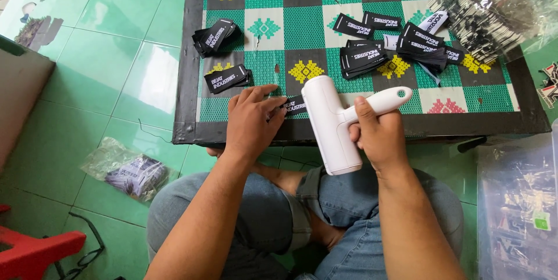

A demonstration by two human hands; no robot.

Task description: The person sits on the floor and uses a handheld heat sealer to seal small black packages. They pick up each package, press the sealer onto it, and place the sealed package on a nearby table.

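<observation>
The person sits at a low table [192, 53] topped with a green patterned mat; the left hand [251, 118] lies flat, fingers spread, pressing one black label [292, 106] down at the near edge. The right hand [375, 135] is closed around the handle of a white handheld device [330, 123], whose thick body rests just right of that label. Two stacks of black labels [220, 53] sit at far left, a loose pile [395, 42] lies at far right, and a bag of labels [131, 172] rests on the floor, left.
</observation>
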